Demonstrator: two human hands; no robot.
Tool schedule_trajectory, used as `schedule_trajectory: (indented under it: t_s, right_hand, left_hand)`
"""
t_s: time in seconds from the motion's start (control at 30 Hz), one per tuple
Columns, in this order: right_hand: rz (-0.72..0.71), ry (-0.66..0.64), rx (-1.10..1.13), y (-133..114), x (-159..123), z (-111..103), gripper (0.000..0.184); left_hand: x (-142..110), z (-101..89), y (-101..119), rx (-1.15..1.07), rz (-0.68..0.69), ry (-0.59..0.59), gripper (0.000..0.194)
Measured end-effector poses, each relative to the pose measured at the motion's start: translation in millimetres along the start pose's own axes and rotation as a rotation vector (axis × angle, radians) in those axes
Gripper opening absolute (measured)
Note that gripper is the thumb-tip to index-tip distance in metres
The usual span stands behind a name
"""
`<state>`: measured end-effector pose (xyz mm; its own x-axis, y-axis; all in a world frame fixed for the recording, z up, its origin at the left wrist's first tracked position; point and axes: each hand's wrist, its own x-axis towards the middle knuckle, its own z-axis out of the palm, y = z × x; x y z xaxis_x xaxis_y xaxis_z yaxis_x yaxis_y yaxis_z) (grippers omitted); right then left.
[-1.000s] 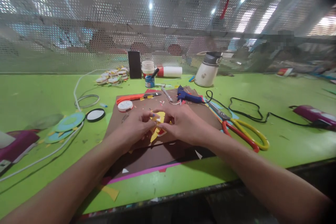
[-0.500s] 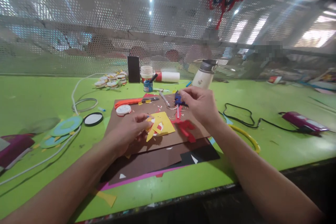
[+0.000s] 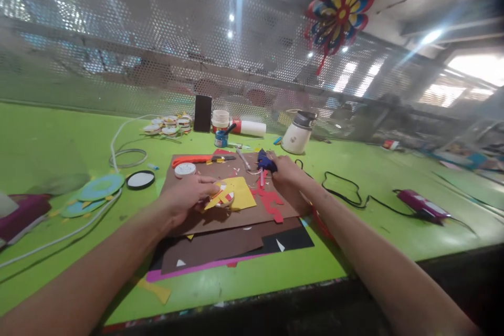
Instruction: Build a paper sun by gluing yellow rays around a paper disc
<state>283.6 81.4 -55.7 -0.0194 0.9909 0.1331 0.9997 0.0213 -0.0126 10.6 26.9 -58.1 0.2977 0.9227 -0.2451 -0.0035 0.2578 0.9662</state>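
My left hand (image 3: 189, 195) is closed at the fingertips on a small yellow paper cutout with red and white parts (image 3: 224, 199). A yellow paper sheet (image 3: 244, 192) lies beside and partly under that cutout. Over on the right, my right hand (image 3: 286, 171) has its fingers closed at the right end of a dark blue object (image 3: 265, 160) whose kind I cannot make out. Red paper scraps (image 3: 271, 202) lie just below it. All of this rests on a brown board (image 3: 236, 223). An orange-handled craft knife (image 3: 200, 159) and a white round lid (image 3: 185, 170) lie toward its far left.
A white bottle with a grey cap (image 3: 297, 136), a blue jar (image 3: 221, 139) and an upright dark phone-like slab (image 3: 202, 113) stand behind the board. At right lies a purple box (image 3: 421, 205) with a black cord. Pale blue discs (image 3: 101, 189) sit at left.
My right hand has come down from above the dark blue object to its right end. My left hand and its cutout have shifted slightly left. The camera view has tilted up.
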Motion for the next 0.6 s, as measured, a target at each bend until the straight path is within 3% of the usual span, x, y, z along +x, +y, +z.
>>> schedule_trajectory:
  t_s: [0.13,0.3,0.47,0.6]
  right_hand:
    - [-0.07,0.04,-0.038,7.9,4.3,13.2,0.037]
    - [-0.128,0.066,0.025,12.0,8.6,15.4,0.051]
    - [-0.062,0.179,0.142,15.6,2.8,6.9,0.038]
    - [-0.028,0.305,0.3,18.8,-2.5,-8.5,0.044]
  left_hand:
    - [1.1,0.0,0.0,0.046,-0.048,0.022,0.027]
    - [-2.2,-0.2,2.3,0.148,-0.031,-0.086,0.032]
    - [-5.8,0.6,5.0,0.176,0.008,-0.073,0.028]
    - [-6.8,3.4,4.3,0.184,0.016,-0.036,0.023]
